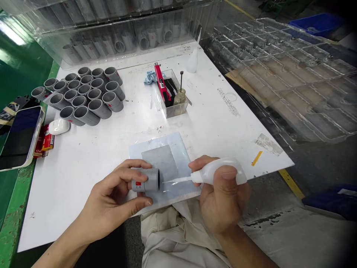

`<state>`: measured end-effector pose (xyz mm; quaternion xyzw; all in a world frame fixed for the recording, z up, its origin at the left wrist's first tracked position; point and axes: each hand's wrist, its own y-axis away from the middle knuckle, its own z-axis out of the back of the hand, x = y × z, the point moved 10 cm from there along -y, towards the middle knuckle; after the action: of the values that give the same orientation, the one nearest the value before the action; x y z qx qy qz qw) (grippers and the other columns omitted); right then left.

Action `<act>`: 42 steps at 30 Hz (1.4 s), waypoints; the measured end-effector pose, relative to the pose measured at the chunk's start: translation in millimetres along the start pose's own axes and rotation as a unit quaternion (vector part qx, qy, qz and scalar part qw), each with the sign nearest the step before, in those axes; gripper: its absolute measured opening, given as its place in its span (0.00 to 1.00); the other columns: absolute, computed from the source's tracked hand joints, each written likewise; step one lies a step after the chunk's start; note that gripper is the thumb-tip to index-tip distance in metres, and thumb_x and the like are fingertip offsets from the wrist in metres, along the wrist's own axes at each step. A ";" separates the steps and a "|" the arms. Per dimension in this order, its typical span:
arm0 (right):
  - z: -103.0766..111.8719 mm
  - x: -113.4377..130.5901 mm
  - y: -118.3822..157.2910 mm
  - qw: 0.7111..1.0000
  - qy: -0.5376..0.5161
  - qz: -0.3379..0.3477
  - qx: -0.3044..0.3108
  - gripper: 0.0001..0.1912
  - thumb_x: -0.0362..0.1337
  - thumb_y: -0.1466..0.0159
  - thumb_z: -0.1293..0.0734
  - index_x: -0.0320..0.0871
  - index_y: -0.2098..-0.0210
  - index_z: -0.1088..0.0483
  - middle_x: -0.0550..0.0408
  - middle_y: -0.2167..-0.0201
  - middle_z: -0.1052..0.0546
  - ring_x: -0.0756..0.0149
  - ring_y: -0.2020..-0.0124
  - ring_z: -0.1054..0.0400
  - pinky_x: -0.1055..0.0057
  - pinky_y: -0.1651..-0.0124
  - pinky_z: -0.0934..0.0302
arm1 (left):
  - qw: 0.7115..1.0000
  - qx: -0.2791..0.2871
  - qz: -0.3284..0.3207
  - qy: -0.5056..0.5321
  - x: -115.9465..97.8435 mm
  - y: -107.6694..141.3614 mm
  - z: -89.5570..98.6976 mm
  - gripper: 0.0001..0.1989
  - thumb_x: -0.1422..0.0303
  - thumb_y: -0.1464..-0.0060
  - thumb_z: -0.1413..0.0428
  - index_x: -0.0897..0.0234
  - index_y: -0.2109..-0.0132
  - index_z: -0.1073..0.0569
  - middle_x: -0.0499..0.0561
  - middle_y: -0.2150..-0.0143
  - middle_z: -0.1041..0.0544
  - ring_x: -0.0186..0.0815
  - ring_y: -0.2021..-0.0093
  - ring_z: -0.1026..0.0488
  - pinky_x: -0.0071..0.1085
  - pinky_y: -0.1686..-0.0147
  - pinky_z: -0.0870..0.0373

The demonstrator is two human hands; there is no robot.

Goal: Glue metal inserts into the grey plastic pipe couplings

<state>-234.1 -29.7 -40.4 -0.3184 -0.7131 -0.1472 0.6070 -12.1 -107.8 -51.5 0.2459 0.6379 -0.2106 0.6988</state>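
My left hand (117, 193) grips a short grey plastic pipe piece (149, 180) on its side, its open end facing right. A small red mark shows on the pipe's wall. In my right hand (223, 197) is a white squeeze bottle (231, 163) with a long thin nozzle that points left, its tip close to the pipe's open end. Whether the tip touches the rim I cannot tell. Both are held over a light blue sheet (184, 152) with a grey square pad (161, 160) on it.
Several grey pipe pieces (86, 89) stand grouped at the left, with clear trays (178, 48) of more behind. A small clear box (178, 109) holds a red cutter (161, 83) and a jar (180, 97). Another squeeze bottle (192, 61) stands behind. A phone (19, 137) lies left.
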 end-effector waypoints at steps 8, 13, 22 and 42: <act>-4.2 -1.4 1.8 1.000 0.006 0.013 0.005 0.19 0.51 0.22 0.33 0.47 0.61 0.16 0.54 0.70 0.21 0.62 0.74 0.29 0.66 0.75 0.34 | 0.999 -0.001 0.023 0.030 2.6 1.6 -0.9 0.15 0.77 0.38 0.32 0.51 0.51 0.20 0.51 0.41 0.18 0.37 0.43 0.22 0.24 0.52 0.23; -4.6 1.8 0.0 1.000 0.025 0.018 -0.001 0.20 0.53 0.23 0.33 0.48 0.61 0.16 0.54 0.73 0.23 0.60 0.73 0.28 0.65 0.73 0.34 | 1.000 -0.005 0.012 0.024 3.2 -0.4 -1.0 0.23 0.77 0.41 0.30 0.50 0.42 0.19 0.52 0.41 0.17 0.37 0.40 0.23 0.23 0.44 0.24; -5.8 3.6 4.0 0.998 0.038 0.041 0.000 0.19 0.50 0.22 0.34 0.48 0.59 0.16 0.53 0.64 0.18 0.61 0.71 0.27 0.65 0.72 0.32 | 1.000 0.006 0.005 0.015 2.2 0.2 -1.6 0.22 0.78 0.40 0.31 0.51 0.44 0.18 0.52 0.41 0.18 0.37 0.40 0.23 0.20 0.49 0.23; -4.0 -2.6 5.5 0.999 0.048 0.012 0.012 0.19 0.51 0.23 0.33 0.48 0.62 0.16 0.53 0.70 0.21 0.59 0.73 0.30 0.63 0.71 0.37 | 1.000 0.008 -0.004 -0.011 -0.7 -0.4 -0.5 0.22 0.77 0.40 0.30 0.49 0.44 0.19 0.52 0.41 0.18 0.38 0.39 0.24 0.23 0.50 0.23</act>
<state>-227.4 -28.6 -43.0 -0.3125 -0.6809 -0.1462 0.6460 -12.9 -107.9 -50.9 0.2468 0.6297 -0.2217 0.7025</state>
